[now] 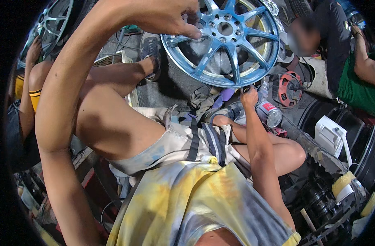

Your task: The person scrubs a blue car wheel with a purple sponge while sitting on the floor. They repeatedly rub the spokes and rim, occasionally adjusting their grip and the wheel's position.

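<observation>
A blue multi-spoke wheel rim (233, 61), with pale rubbed patches on its spokes, is tilted up in front of me at the top of the view. My left hand (171, 18) reaches over its left side, thumb against a spoke near the hub. The fingers are curled, and whatever they hold is hidden. Low on the near edge, my right hand (249, 98) grips the rim with closed fingers. Just beside that wrist is a grey cylindrical object (271, 115) with a red label. Crumpled dark and purple cloths (203, 98) lie under the rim's near edge.
A red reel-like object (289, 89) with a dark cord sits right of the rim. Black wheel barrels (359, 156) and a white plastic container (330, 134) stand at right. One co-worker (31, 82) handles another rim (54, 24) at left; another, in green (363, 86), is at right.
</observation>
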Motion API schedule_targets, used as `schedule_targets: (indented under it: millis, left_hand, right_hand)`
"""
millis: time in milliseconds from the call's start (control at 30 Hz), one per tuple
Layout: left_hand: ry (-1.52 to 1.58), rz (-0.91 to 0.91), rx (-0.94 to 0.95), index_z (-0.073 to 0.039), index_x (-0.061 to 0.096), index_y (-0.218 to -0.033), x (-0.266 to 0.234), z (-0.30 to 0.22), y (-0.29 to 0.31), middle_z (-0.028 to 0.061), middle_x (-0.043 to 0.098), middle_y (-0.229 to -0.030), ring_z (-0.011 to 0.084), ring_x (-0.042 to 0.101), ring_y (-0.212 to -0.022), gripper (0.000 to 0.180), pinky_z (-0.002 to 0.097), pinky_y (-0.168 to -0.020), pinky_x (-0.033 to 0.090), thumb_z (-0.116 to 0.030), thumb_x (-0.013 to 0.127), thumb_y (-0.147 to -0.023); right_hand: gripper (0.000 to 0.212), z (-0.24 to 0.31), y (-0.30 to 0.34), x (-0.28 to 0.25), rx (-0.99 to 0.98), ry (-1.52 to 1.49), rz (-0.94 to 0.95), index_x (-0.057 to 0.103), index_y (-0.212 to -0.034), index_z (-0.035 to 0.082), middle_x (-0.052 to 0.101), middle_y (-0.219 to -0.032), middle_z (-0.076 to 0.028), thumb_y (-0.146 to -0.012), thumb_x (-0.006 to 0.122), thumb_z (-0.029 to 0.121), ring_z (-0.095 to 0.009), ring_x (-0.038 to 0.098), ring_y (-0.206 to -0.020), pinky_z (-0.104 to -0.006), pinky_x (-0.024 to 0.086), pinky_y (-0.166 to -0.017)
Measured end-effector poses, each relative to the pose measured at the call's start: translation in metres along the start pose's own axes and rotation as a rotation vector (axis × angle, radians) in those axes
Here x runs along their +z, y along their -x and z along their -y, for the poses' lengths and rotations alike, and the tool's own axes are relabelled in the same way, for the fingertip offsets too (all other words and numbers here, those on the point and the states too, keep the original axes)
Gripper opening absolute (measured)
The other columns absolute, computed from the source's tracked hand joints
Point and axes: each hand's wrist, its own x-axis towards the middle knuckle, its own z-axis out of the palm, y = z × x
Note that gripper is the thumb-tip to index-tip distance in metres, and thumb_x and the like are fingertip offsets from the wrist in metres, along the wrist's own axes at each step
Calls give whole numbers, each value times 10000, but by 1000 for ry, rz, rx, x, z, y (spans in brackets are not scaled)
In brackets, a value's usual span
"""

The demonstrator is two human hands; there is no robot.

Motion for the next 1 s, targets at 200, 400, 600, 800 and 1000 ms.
schedule_targets:
  millis: [200,400,600,800,1000]
  left_hand:
    - [-88,-7,-13,57,714,-1087,2,-8,-13,309,708,-1034,437,683,-1012,540,496,-867,545,-462,595,-992]
    - [-45,-8,43,67,710,-1079,-1,-8,-9,307,709,-1008,441,689,-983,542,501,-842,553,-454,590,-994]
    - [-68,-43,20,57,713,-1067,9,-7,-4,301,708,-943,435,691,-906,515,500,-790,545,-440,599,-998]
    - [22,-16,-23,32,721,-1031,13,17,7,278,704,-889,424,676,-826,522,480,-727,525,-477,603,-1011]
    - [-10,-350,77,-6,744,-1070,44,39,11,181,700,-1045,327,674,-994,330,423,-880,543,-300,746,-920]
  right_hand:
    - [332,-21,-15,-3,1,-248,-13,702,-982,-1,725,-994,-289,-821,795,274,-463,688,-1029,-509,542,-887]
    - [132,-27,-29,-30,59,-659,104,681,-1034,12,747,-921,-126,-929,687,92,-232,708,-830,-378,547,-750]
    - [78,-4,-4,-51,86,-995,350,649,-1039,37,728,-902,-53,-968,677,46,-127,680,-691,-264,547,-573]
    - [252,-7,3,-33,-10,-577,268,747,-1016,43,771,-962,-143,-887,799,252,-288,743,-736,-374,567,-650]
    - [303,-44,-46,-32,-219,11,-356,785,-1017,54,705,-1143,-215,-841,766,300,-400,696,-1019,-459,556,-865]
